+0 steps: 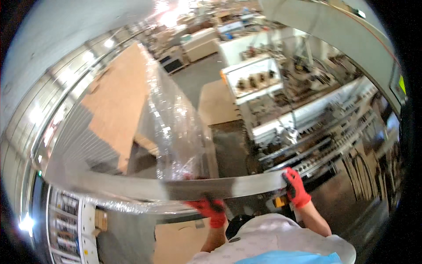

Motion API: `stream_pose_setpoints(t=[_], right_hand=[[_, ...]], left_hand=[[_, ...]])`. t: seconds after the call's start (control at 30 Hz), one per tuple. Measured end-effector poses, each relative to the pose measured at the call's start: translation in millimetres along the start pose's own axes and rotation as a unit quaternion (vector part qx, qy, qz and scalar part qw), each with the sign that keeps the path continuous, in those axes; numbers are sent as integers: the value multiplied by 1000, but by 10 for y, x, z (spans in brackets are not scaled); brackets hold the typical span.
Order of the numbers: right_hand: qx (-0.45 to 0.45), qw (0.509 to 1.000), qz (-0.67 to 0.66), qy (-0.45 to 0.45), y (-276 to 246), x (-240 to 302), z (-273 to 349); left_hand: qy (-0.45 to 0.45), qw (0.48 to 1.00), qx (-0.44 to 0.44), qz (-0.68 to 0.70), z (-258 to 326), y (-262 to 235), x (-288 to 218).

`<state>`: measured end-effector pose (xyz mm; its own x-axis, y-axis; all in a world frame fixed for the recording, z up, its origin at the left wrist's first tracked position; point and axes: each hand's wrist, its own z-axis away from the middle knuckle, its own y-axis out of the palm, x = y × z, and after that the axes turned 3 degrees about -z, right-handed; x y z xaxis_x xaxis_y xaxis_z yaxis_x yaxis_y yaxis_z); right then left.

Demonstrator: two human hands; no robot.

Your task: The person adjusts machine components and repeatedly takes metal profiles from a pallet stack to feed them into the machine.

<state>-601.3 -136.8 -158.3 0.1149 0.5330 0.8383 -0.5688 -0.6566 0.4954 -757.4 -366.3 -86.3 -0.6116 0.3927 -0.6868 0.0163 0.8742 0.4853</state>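
Note:
A long, flat grey panel (132,185) runs across the lower middle of the view, held edge-on. My left hand (210,208), in a red glove, grips it from below near its middle. My right hand (295,187), also red-gloved, holds the panel's right end. Behind the panel stands a stack of boards (118,101) wrapped in clear plastic film (176,127).
A large woodworking machine (307,114) with rollers and rails fills the right side. A brown board (217,103) lies on the grey floor ahead. White cabinets (66,229) show at the lower left, and more machines and benches stand far back.

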Motion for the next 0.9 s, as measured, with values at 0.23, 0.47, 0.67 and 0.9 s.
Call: stream_pose_setpoints(t=[0.23,0.47,0.67,0.9], right_hand=[[-229,910,-304,-165,-1886,102,-489],[-476,851,-148,-166,-2499,206,-1263],[-498,838,161,-154,-2027,-290,-2094],[-417,824,359,-138,-1537,-416,-2272]], left_hand=[[179,912,101,-354,-920,-945,265],[-77,920,141,-356,-71,-2123,2315],[59,828,224,-511,469,-2401,3242],[-223,927,116,-277,246,-2343,3748]])
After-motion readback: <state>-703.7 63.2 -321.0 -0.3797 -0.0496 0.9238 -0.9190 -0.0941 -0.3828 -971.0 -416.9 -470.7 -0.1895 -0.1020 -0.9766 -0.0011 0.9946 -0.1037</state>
